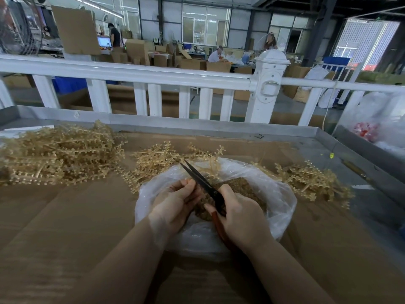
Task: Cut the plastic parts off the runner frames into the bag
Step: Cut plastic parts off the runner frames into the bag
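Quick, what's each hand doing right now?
Left hand: fingers curled, pinching something small over the bag; what it is cannot be told.
Right hand: gripping the scissors, blades open.

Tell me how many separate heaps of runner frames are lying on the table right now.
3. A big heap at far left, a middle heap just behind the bag, and a heap to the bag's right. The bag may hide more.
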